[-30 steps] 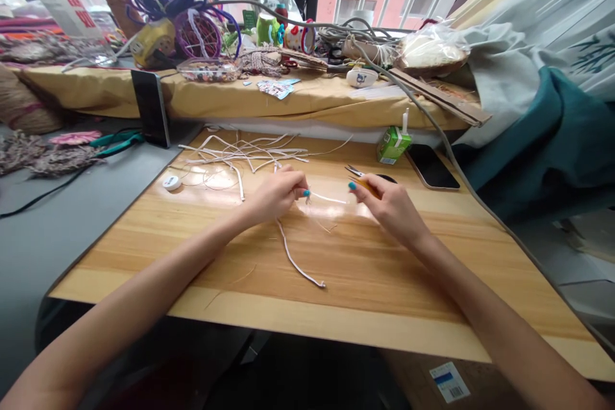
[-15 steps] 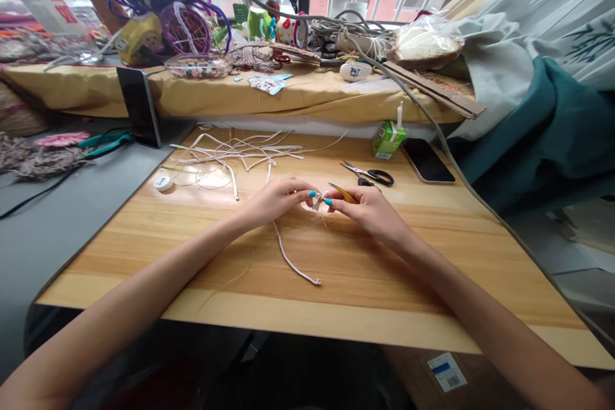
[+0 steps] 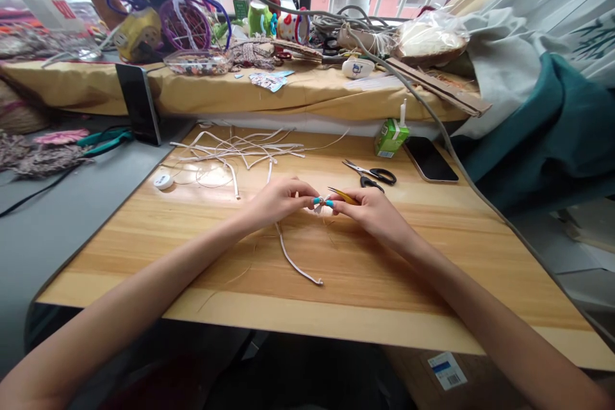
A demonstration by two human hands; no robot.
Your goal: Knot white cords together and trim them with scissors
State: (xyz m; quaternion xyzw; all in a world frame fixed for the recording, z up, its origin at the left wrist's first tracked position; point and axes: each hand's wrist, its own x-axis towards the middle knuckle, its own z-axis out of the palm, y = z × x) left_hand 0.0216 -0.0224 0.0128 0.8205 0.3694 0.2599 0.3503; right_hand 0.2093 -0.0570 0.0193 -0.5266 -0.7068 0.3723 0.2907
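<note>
Between the fingertips of my left hand (image 3: 283,202) is a small looped piece of white cord (image 3: 321,201), pinched above the wooden board. My right hand (image 3: 372,210) pinches the other side of this piece with thumb and finger. Tucked in that same hand is a yellow pointed tool that looks like tweezers (image 3: 343,195), its tip directed left. A thin tan thread hangs under the fingertips. From beneath my left hand a length of white cord (image 3: 293,261) runs toward the board's front. Black-handled scissors (image 3: 369,173) lie just beyond my right hand.
Loose white cords (image 3: 240,148) spread across the back left, near a small white round case (image 3: 163,182). A green drink carton (image 3: 391,138) and a phone (image 3: 431,159) stand and lie at back right. A grey cable (image 3: 461,170) crosses the right side. Craft items crowd the sill.
My thumbs and fingertips have shifted slightly on the small cord piece, the right ones a little to the right. Both hands keep their hold; the view has moved slightly.
</note>
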